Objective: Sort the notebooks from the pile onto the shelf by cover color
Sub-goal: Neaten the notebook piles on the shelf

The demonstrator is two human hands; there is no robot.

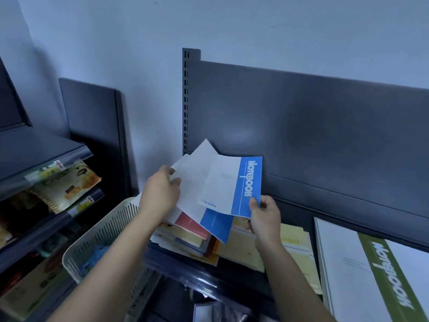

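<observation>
While my right hand [264, 219] pinches the lower right corner of a blue-and-white notebook [232, 184], thumb on the blue band and the other fingers closed behind the cover, my left hand [160, 194] is closed on the left edge of the white sheets [192, 173] fanned out behind it, thumb laid across the paper. The notebook lies between my two grips, up and to the left of the right one, raised above the pile [188, 238] and in front of the shelf's grey back panel [325, 126]. Its long axis runs nearly upright, leaning a little to the right at the top, and the word NOTEBOOK on the blue band reads sideways along that edge. A second blue-and-white cover [217, 225] hangs beneath it, its blue corner pointing down toward the pile. The pile sits on the shelf just under my left hand, with a red cover [192, 225] showing on top and yellow and blue ones below. Yellow notebooks [294, 247] lie flat on the shelf under my right wrist, and a green-and-white notebook [380, 275] lies further right, well apart from the pile. A white slotted basket [102, 235] stands beside my left forearm.
</observation>
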